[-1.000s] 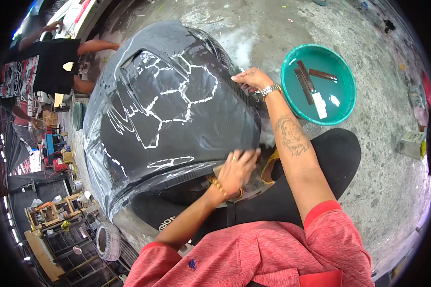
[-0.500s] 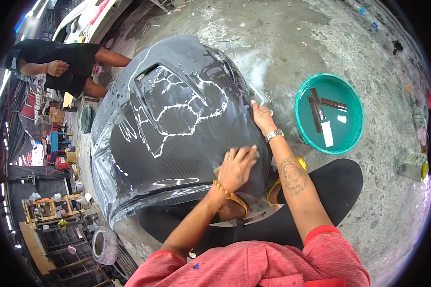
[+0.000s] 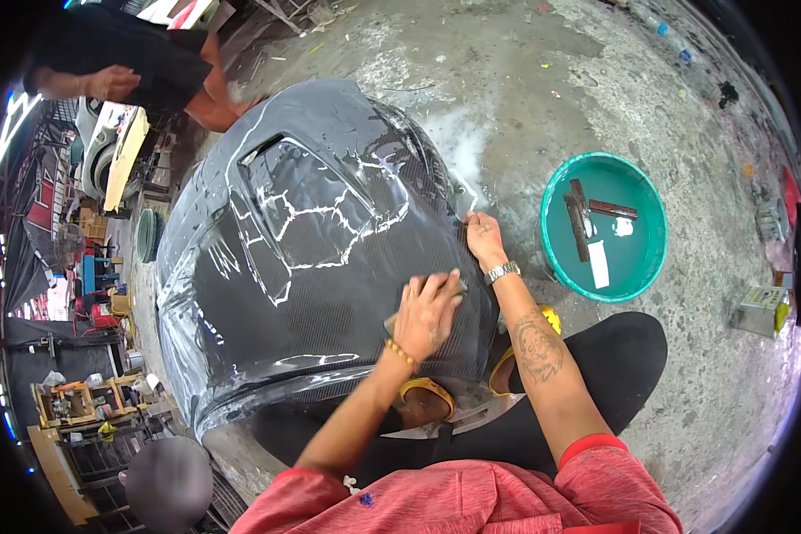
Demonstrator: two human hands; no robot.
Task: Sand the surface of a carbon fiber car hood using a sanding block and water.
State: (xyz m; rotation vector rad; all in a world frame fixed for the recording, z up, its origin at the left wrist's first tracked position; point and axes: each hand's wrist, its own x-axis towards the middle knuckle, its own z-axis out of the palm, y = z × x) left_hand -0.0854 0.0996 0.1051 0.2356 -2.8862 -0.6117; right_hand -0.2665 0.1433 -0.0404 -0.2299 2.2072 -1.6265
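A dark carbon-fibre car hood (image 3: 303,320), streaked with white residue and wet lines, lies in front of me. My left hand (image 3: 423,316), with a bead bracelet, presses a flat greyish-brown pad (image 3: 392,327) on its lower right area, fingers over the pad. My right hand (image 3: 482,240), wearing a watch, has its fingers closed on the hood's right edge, higher than the left hand. A green basin (image 3: 641,267) of water stands right of the hood, with dark strips and a white piece in it.
Another person (image 3: 125,58) stands at the upper left, near the hood. Concrete floor (image 3: 703,178) surrounds the basin. Metal cans (image 3: 756,311) sit at the right, wooden shelving (image 3: 80,400) and clutter at the left. My bent legs (image 3: 614,356) and yellow footwear (image 3: 423,387) are below the hood.
My left hand has moved up the hood with the pad. My right hand sits lower in view on the right edge. The other person has shifted upward in view.
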